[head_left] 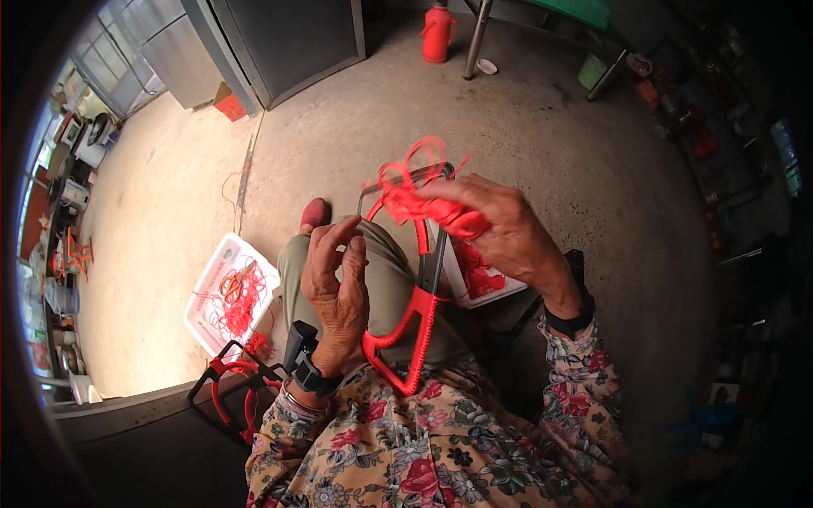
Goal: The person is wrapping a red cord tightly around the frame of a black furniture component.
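My right hand (517, 229) is closed around a loose bundle of red cord (436, 207), its loops blurred by motion. Across my lap leans a dark metal frame (434, 262), its lower triangular part wrapped closely in red cord. The bundle lies over the frame's upper end and hides part of it. My left hand (334, 284) is left of the frame, fingers half bent and thumb a little apart. Its fingertips are beside the frame's thin upper corner; whether they touch it I cannot tell.
At left on the floor, a white tray (203, 326) holds tangled red cord and scissors (235, 284). Another white tray (491, 298) with red material is right of my knees. A second red-and-black frame (229, 381) lies lower left. A red flask (435, 35) stands far off.
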Motion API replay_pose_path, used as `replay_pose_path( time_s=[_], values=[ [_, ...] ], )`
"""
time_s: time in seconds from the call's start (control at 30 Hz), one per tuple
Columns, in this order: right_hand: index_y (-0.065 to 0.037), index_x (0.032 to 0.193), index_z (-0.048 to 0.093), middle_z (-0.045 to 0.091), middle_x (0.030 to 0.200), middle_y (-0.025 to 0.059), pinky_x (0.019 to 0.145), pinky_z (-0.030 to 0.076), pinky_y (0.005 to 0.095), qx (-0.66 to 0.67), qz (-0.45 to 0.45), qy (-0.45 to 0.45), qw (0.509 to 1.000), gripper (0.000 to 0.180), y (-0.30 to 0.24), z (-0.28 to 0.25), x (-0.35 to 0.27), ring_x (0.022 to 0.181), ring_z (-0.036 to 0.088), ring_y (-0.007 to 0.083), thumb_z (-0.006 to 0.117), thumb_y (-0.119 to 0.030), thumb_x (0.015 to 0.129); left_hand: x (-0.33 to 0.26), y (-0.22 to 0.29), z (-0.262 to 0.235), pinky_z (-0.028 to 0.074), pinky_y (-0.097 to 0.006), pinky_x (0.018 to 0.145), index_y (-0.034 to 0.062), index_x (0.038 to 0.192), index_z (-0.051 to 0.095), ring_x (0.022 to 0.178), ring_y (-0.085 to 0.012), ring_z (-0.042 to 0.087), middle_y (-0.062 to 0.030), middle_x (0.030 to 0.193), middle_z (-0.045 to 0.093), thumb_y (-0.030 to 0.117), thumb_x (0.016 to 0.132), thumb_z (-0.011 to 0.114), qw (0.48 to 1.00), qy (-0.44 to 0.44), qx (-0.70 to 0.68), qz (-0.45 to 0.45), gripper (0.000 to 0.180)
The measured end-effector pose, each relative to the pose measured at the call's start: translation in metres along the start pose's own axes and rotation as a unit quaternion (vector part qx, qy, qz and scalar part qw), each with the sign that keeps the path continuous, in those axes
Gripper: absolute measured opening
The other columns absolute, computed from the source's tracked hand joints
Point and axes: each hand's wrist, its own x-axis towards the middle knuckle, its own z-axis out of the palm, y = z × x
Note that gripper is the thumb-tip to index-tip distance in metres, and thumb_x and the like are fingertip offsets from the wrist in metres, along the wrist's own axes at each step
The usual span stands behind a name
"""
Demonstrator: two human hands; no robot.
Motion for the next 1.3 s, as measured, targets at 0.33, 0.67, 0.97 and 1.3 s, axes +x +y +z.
replay_pose_path(
  time_s=[0.33, 0.67, 0.97, 1.3],
  values=[
    [-0.008, 0.112, 0.061, 0.063, 0.104, 0.0101, 0.088, 0.039, 0.0369, -0.141, -0.032, -0.117, 0.983, 0.039, 0.019, 0.022, 0.012, 0.102, 0.055, 0.0256, 0.06, -0.002, 0.074, -0.022, -0.021, 0.008, 0.048, -0.028, 0.072, 0.0037, 0.116, 0.058, 0.098, -0.0198, 0.057, -0.0112, 0.114, 0.054, 0.01, 0.085, 0.062, 0.999, -0.022, 0.01, -0.04, 0.032],
    [-0.003, 0.111, 0.058, 0.066, 0.102, 0.0116, 0.079, 0.05, 0.028, 0.073, 0.09, 0.034, 0.993, 0.031, 0.023, -0.003, -0.001, 0.09, 0.065, 0.0182, 0.061, 0.002, 0.08, -0.056, -0.029, 0.018, 0.042, -0.018, 0.059, -0.0019, 0.102, 0.063, 0.068, -0.0042, 0.053, 0.0017, 0.078, 0.06, 0.013, 0.092, 0.059, 0.874, -0.165, -0.256, -0.379, 0.018],
    [-0.005, 0.109, 0.061, 0.064, 0.103, 0.0117, 0.086, 0.043, 0.0354, -0.081, -0.01, -0.07, 0.994, 0.032, 0.018, 0.011, 0.013, 0.096, 0.06, 0.0267, 0.063, -0.006, 0.077, -0.056, -0.021, 0.016, 0.045, -0.019, 0.057, -0.0012, 0.11, 0.057, 0.067, -0.0056, 0.055, -0.0009, 0.082, 0.062, 0.009, 0.091, 0.059, 0.882, -0.158, -0.231, -0.379, 0.021],
    [-0.006, 0.09, 0.063, 0.056, 0.088, 0.0051, 0.086, 0.034, 0.0348, -0.157, -0.019, -0.31, 0.937, 0.02, 0.025, 0.036, 0.015, 0.094, 0.052, 0.0217, 0.061, -0.005, 0.071, -0.042, -0.05, 0.024, 0.041, -0.018, 0.06, 0.0009, 0.103, 0.061, 0.069, -0.0035, 0.051, 0.0004, 0.084, 0.063, 0.007, 0.089, 0.06, 0.921, -0.155, -0.228, -0.274, 0.015]
  ],
)
